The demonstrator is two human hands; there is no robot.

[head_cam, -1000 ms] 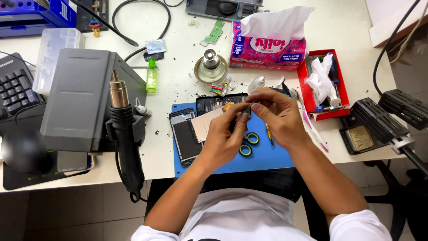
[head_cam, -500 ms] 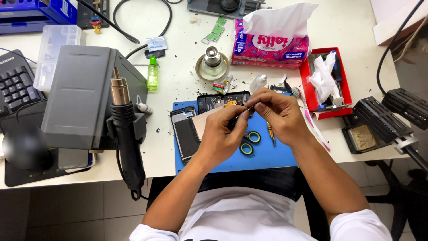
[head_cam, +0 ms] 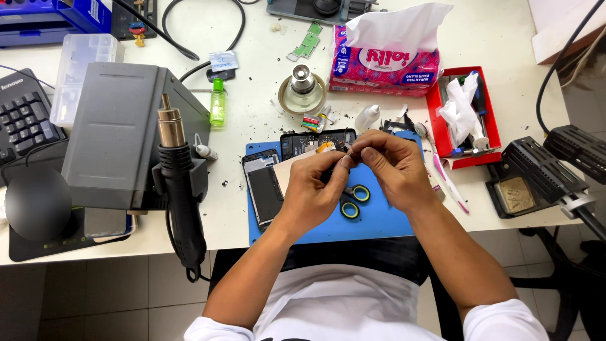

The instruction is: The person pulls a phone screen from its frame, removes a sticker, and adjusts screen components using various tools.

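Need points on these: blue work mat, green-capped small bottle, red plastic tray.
blue work mat (head_cam: 385, 221), head view, bare area near its front right.
green-capped small bottle (head_cam: 218, 104), head view, middle of its body.
red plastic tray (head_cam: 494, 129), head view, its right wall.

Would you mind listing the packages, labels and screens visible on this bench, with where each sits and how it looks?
Tissue pack: back centre, soft pink rectangle, white tissue sticking up.
Small sachet: back, left of centre, pale blue square.
Green bottle: beside the grey station, slim, translucent green.
Phone screen: on the blue mat, left of the left hand, dark rectangle.
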